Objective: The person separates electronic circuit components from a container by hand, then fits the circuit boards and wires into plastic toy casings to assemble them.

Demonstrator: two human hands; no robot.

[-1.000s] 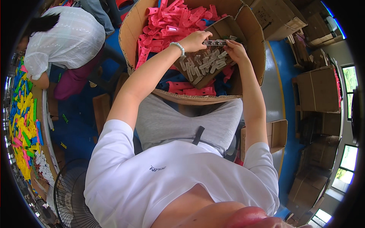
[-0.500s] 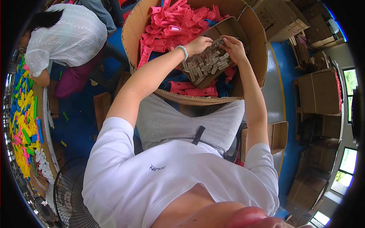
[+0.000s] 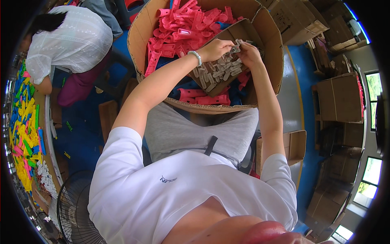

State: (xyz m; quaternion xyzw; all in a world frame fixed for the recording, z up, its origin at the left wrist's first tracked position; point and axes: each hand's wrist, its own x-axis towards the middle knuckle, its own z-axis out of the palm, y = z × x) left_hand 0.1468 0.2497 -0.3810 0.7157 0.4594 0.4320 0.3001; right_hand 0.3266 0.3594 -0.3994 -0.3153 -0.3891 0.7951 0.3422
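Observation:
Both hands meet over a small open cardboard box (image 3: 243, 28) that sits tilted inside a large carton. My left hand (image 3: 218, 49), with a pale bead bracelet at its wrist, is closed in a pinch at the left end of a small translucent plastic piece (image 3: 236, 48). The piece's other end is pinched by my right hand (image 3: 250, 55). Below my fingers, several loose translucent plastic pieces (image 3: 219, 72) lie in the small box. Fine detail of the held piece is too small to make out.
The large carton (image 3: 140, 36) stands in front of my knees, with many pink plastic parts (image 3: 195, 24) around the small box. At left, a person (image 3: 73, 40) bends beside a table of coloured plastic parts (image 3: 26, 130). A fan (image 3: 79, 203) and stacked cartons (image 3: 339, 97) flank me.
The translucent piece has turned between my fingers and now stands more upright. My left hand has shifted slightly right, and my right fingers have curled in more.

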